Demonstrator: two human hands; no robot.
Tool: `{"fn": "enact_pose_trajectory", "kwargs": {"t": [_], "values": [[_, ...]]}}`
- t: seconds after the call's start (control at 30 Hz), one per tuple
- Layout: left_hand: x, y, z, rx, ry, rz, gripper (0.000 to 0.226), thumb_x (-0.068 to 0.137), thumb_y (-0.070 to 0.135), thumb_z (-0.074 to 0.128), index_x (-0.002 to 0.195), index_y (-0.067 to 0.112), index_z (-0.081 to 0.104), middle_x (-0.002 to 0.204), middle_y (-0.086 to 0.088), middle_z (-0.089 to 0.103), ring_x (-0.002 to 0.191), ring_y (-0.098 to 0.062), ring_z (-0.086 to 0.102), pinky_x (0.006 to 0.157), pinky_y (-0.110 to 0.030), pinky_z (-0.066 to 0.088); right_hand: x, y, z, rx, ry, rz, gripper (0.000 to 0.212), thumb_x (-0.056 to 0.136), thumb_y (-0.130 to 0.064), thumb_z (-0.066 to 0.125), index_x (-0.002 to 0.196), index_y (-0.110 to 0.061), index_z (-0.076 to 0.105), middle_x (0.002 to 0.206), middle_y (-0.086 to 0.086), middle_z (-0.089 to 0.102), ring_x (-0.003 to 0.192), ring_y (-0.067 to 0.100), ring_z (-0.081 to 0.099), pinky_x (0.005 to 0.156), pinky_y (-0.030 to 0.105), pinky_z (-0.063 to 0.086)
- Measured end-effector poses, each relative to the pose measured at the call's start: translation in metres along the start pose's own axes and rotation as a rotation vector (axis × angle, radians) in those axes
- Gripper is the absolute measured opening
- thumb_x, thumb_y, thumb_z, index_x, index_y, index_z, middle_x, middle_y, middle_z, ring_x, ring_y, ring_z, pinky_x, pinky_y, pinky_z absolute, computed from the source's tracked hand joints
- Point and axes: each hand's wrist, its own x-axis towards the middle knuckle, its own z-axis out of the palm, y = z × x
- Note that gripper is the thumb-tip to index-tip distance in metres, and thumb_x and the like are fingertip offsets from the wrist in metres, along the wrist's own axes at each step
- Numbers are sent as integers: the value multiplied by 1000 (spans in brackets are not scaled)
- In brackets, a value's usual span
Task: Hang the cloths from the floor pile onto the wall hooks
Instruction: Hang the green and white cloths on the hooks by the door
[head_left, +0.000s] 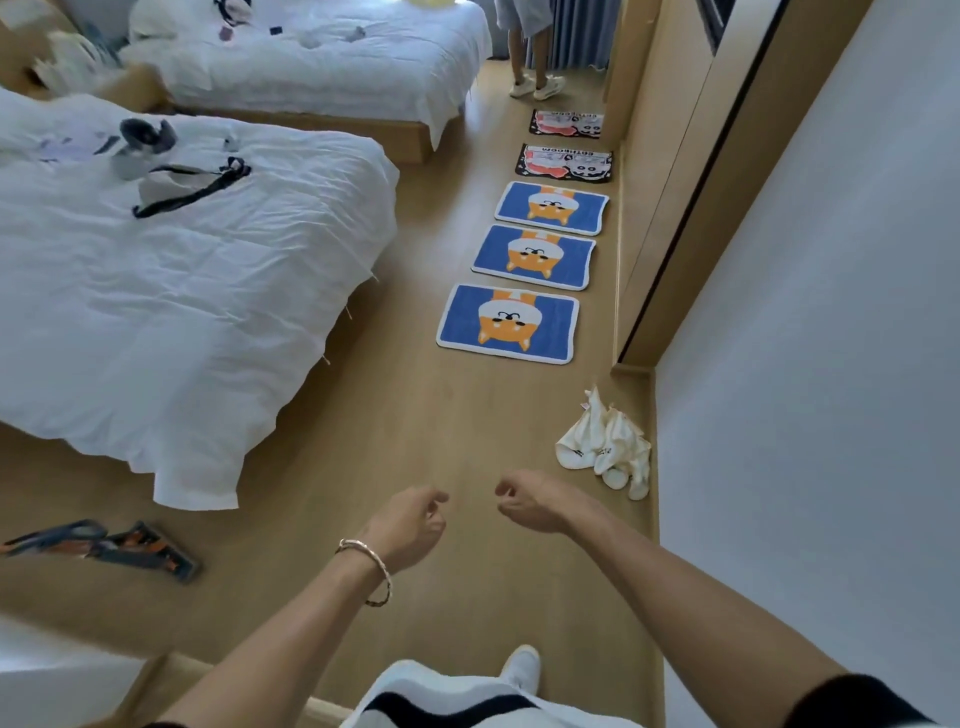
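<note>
Cream-white crumpled cloth pile (605, 447) on the wooden floor at the wall's foot, lying just ahead-right of the empty, loosely curled right hand (535, 503), nearer it than the equally empty, half-curled left hand (410, 525).

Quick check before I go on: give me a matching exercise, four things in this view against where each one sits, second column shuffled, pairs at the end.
1. cloth pile
2. nearest blue dog mat
3. bracelet
4. black strap

A. on the near bed
B. on the left wrist
C. on the floor against the right wall
D. on the floor just beyond the cloths

Pairs: 1-C, 2-D, 3-B, 4-A
</note>
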Motion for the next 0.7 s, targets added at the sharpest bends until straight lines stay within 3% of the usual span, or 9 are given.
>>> {"fn": "enact_pose_trajectory", "kwargs": {"t": [0.13,0.27,0.47,0.7], "values": [[51,38,-7,28,2,13,38,94,17,41,130,17,52,125,-1,59,115,-15,54,90,-19,39,23,25,-40,67,5,-13,41,95,-16,38,132,-11,54,134,9,57,118,24,55,95,29,43],[106,84,-4,29,-68,57,38,93,16,41,129,15,53,121,-2,61,110,-16,57,85,-20,41,42,59,-73,117,1,28,42,95,-17,38,134,-11,53,134,8,57,118,24,56,95,30,44],[212,148,9,55,-212,154,39,92,16,41,130,14,52,123,-3,61,111,-16,57,89,-21,41,80,134,-129,190,-3,194,44,88,-29,39,121,-7,59,124,11,62,113,27,58,99,44,46],[367,227,-7,148,-339,220,39,94,18,41,132,16,50,124,-2,60,112,-18,57,87,-21,40,164,212,-236,316,52,346,43,95,-25,40,137,-18,48,142,6,48,124,22,50,94,29,40]]}}
